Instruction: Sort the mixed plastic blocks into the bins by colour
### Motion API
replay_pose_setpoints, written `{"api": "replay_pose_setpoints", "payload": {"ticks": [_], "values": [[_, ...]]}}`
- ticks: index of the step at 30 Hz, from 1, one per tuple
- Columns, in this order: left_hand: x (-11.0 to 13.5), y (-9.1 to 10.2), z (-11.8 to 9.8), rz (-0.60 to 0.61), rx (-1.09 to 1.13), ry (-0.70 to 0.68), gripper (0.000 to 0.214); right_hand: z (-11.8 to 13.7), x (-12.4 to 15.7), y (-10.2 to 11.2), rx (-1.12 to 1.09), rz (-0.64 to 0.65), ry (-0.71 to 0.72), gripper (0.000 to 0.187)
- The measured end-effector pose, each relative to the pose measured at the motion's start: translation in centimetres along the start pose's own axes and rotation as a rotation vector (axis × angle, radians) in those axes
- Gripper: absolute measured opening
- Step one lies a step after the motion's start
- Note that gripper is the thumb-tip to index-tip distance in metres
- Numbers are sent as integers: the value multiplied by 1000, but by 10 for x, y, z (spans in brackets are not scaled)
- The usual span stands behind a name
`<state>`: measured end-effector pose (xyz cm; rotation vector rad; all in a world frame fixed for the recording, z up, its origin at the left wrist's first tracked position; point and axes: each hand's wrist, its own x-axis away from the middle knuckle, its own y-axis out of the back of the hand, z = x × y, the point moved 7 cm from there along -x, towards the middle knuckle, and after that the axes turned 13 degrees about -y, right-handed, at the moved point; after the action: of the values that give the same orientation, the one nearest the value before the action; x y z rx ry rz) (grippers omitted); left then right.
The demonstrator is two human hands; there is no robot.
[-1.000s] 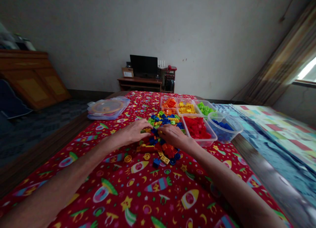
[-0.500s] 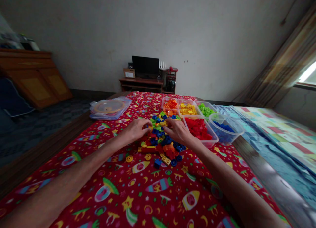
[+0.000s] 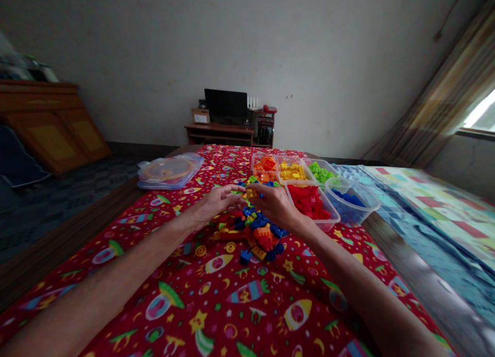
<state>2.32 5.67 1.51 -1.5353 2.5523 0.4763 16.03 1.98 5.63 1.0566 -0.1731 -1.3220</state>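
Observation:
Over the pile of mixed toy building bricks (image 3: pixel 255 228), my two hands are held close together, fingertips almost meeting. My right hand (image 3: pixel 274 203) is closed on a yellow building brick (image 3: pixel 251 193), which shows at its fingertips; a bit of blue shows beside it. My left hand (image 3: pixel 218 202) reaches in from the left with thumb and fingers bent towards each other; what lies between them is too small to make out. Red, orange, blue, green and yellow pieces lie below the hands, partly hidden by them. Yellow wheels (image 3: pixel 200 250) and a blue brick (image 3: pixel 245 257) lie at the near edge.
Clear tubs hold sorted bricks: red (image 3: pixel 334 216), orange (image 3: pixel 255 166), yellow (image 3: pixel 281 180), green (image 3: pixel 328 166) and blue (image 3: pixel 369 205). Stacked plastic lids (image 3: pixel 170 170) lie at the far left of the patterned red tablecloth (image 3: pixel 162 305). A bed (image 3: pixel 441 212) adjoins the table's right side.
My left hand has moved right, towards my right hand, and their fingertips are now nearly together. The yellow brick stays at my right fingertips. The view has shifted slightly.

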Motion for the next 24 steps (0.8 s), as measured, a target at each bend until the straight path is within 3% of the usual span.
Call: {"api": "replay_pose_setpoints", "payload": {"ticks": [4,8,11,13,15,20,24], "values": [[-5,20,-9,-25,-234,-91,44,-40,-23,42,27,-167,-60,26],[-11,41,-4,-39,-333,-103,43,-92,-57,93,201,-348,-301,29],[-14,52,4,-2,-418,-104,42,-111,-70,111,365,-365,-461,41],[-14,56,8,32,-491,-100,42,-106,-67,108,414,-357,-455,42],[-13,56,12,64,-582,-107,42,-91,-58,92,390,-299,-384,36],[-9,35,22,172,-852,-170,36,-46,-30,32,302,51,-220,21],[-10,21,23,195,-969,-235,28,-22,-15,3,366,315,-187,19]]}}
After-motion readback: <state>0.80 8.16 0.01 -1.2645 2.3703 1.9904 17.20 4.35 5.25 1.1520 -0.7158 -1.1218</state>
